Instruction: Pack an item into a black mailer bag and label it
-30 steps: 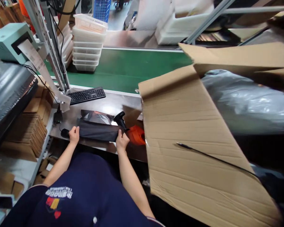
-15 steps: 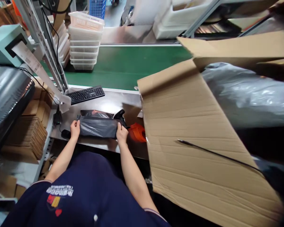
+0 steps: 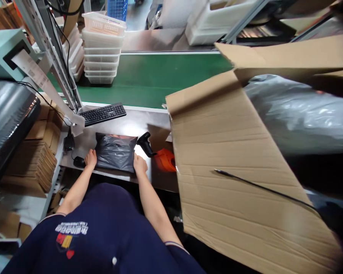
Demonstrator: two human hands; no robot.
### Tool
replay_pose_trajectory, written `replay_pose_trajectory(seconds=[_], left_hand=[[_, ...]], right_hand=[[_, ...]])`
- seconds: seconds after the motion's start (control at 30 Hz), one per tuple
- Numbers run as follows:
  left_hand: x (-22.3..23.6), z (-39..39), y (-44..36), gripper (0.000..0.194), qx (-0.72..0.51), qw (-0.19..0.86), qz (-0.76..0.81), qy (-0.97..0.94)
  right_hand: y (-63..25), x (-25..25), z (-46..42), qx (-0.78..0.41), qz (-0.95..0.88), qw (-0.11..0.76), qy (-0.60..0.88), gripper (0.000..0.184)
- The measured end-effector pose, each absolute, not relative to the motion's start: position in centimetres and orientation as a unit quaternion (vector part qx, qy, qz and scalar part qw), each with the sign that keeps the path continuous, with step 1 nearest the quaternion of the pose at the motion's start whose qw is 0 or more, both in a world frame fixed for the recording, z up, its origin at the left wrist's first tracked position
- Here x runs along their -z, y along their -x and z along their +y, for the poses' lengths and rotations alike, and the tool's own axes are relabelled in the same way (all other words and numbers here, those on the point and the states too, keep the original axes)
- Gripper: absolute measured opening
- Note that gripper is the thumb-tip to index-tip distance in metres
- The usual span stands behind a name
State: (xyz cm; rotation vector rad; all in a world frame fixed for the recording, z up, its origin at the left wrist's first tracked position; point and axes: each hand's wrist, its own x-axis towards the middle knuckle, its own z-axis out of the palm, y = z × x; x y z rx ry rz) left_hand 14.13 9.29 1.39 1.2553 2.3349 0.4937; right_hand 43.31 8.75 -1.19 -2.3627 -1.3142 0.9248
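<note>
A dark grey plastic mailer bag lies flat on the steel worktable in front of me. My left hand grips the bag's near left corner. My right hand grips its near right corner. A black handheld barcode scanner stands just right of the bag. An orange object sits beside the scanner, close to my right hand.
A black keyboard and a mouse lie on the table. A large open cardboard box holding a grey plastic bag fills the right. A green conveyor belt, stacked white baskets and a label printer stand behind.
The bag, folded into a narrow strip one second ago, now lies spread flat and wider front to back. Both hands moved nearer to me along its near edge.
</note>
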Motion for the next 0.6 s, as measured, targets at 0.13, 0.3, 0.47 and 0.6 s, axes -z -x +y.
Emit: replay_pose_trajectory(seconds=[0.13, 0.3, 0.47, 0.6], left_hand=[[-1.3, 7.1, -15.2, 0.052, -0.21, 0.139, 0.796, -0.551], [0.4, 7.5, -19.2, 0.072, -0.136, 0.129, 0.679, -0.71], [3.1, 7.2, -19.8, 0.102, -0.112, 0.191, 0.721, -0.657], [4.4, 5.6, -19.7, 0.094, -0.093, 0.214, 0.786, -0.572]], right_hand=[[-41.7, 1.0, 6.5, -0.189, -0.546, 0.244, 0.779, 0.061], [-36.5, 1.8, 6.4, -0.134, -0.704, 0.195, 0.67, 0.069], [-36.2, 3.5, 6.4, -0.21, -0.634, 0.209, 0.714, 0.097], [-38.5, 5.1, 5.6, -0.321, -0.578, 0.275, 0.698, 0.124]])
